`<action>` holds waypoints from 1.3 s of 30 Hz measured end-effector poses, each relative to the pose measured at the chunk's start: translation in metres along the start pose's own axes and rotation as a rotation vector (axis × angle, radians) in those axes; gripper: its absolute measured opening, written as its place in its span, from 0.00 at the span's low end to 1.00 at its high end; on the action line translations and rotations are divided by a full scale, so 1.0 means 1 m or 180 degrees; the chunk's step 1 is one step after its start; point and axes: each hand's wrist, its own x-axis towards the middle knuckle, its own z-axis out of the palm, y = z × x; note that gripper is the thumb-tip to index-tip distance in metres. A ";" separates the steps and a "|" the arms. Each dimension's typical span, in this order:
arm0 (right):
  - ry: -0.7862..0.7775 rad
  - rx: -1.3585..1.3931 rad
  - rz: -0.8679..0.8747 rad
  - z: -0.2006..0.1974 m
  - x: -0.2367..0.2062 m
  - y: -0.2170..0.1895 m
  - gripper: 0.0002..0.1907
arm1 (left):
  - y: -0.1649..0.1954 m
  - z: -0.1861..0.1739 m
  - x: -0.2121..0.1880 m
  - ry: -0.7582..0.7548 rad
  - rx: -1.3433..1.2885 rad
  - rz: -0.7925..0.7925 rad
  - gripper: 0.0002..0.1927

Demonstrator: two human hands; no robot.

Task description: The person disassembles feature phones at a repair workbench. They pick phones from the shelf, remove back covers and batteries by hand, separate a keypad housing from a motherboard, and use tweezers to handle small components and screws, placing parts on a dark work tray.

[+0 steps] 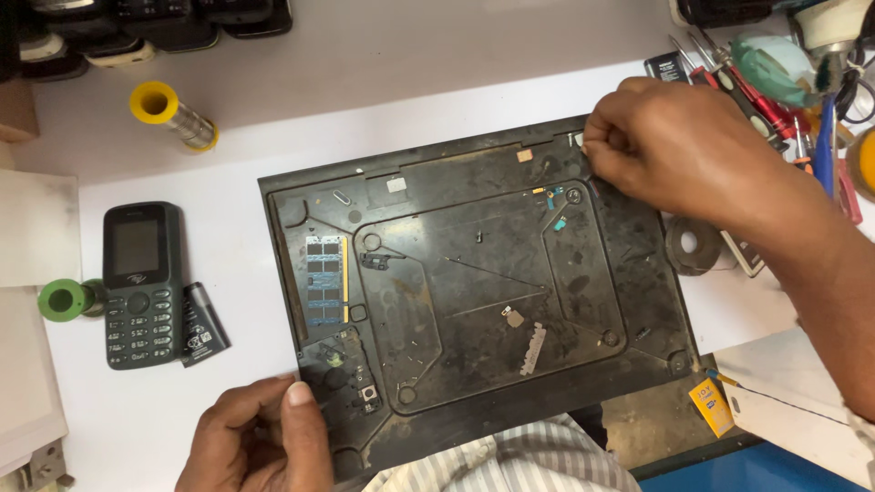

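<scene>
A dark, dusty flat plastic panel with raised ridges lies in front of me on the white table. A blue memory module rests on its left part, and small screws and scraps are scattered over it. My left hand grips the panel's near left corner, thumb on top. My right hand is at the far right corner, fingers pinched together on something small by the edge; what they pinch is hidden.
A dark keypad phone and a small black battery lie left of the panel. A green spool and a yellow spool sit further left. Screwdrivers and tools crowd the far right. A tape roll and yellow box lie right.
</scene>
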 end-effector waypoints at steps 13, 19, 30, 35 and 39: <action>0.0055 0.0261 -0.0225 -0.004 0.007 0.013 0.11 | 0.007 0.000 0.000 0.0022 0.0018 -0.0150 0.07; -0.0208 0.0211 -0.0018 -0.004 0.006 0.007 0.09 | 0.006 0.002 -0.003 0.0101 -0.0066 -0.0141 0.07; -0.0034 -0.0210 -0.0225 0.000 0.000 0.007 0.08 | 0.010 0.002 0.000 0.0099 -0.0026 -0.0229 0.06; 0.0043 -0.0107 -0.0178 -0.008 0.000 0.021 0.09 | 0.012 0.002 -0.001 0.0119 -0.0122 -0.0104 0.05; 0.0021 -0.0113 -0.0073 -0.013 0.001 0.026 0.11 | 0.011 0.003 -0.001 0.0131 -0.0187 -0.0131 0.06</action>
